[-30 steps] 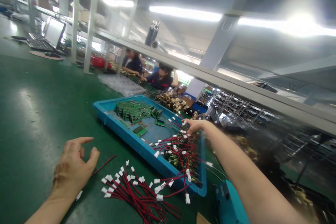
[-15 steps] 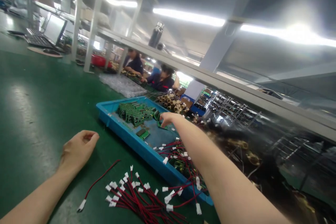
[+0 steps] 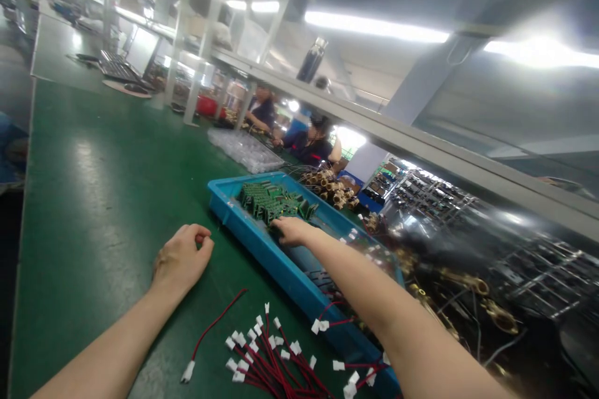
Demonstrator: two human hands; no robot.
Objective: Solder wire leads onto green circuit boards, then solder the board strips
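My right hand (image 3: 292, 232) reaches into the blue tray (image 3: 262, 262), its fingers closed at the near side of a cluster of green circuit boards (image 3: 266, 199). A dark edge of a circuit board (image 3: 275, 232) shows at its fingertips; the hand covers the rest. To the left of the tray, my left hand (image 3: 182, 255) is held over the green table with its fingers curled in and nothing visible in them. Closest to it lies a single red-and-black wire (image 3: 213, 327) with a white connector. Several similar wires (image 3: 276, 361) are bunched in front of the tray.
Brass fittings (image 3: 327, 184) with grey cables lie behind and right of the tray. A clear plastic tray (image 3: 246, 149) sits further back. A shelf beam (image 3: 374, 115) crosses above, holding a bottle (image 3: 311, 59). Two people work beyond it. A laptop (image 3: 135, 56) stands at far left.
My right hand has moved toward the near-left side of the tray, where a loose circuit board lay. My left hand stays curled beside the tray. The view has swung left.
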